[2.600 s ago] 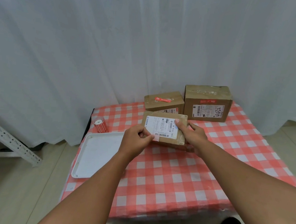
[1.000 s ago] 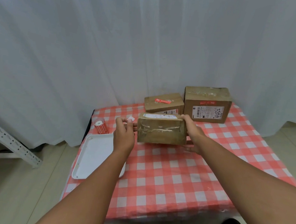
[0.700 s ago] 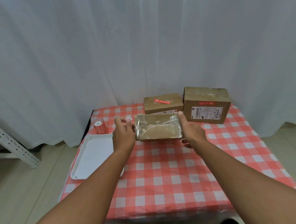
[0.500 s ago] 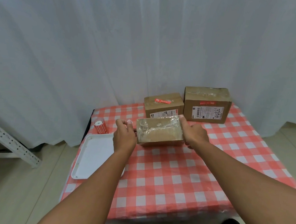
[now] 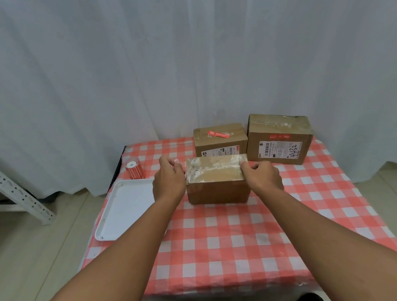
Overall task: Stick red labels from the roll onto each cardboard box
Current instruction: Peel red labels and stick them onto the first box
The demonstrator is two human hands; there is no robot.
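A brown cardboard box stands on the red-and-white checked table, its shiny taped face turned up. My right hand grips its upper right edge. At the box's left end my left hand has curled fingers, and a small pale scrap seems pinched at the fingertips. The red label roll stands at the table's back left. Behind the held box are a small box with a red label on top and a taller box with a red label on its front.
A white tray lies along the table's left edge, partly under my left forearm. A white curtain hangs close behind the table. A white metal rack leans on the floor to the left.
The box was held up showing its white shipping label, then was turned over and set down on the table with the taped face up. My left hand left the box with a pale scrap.
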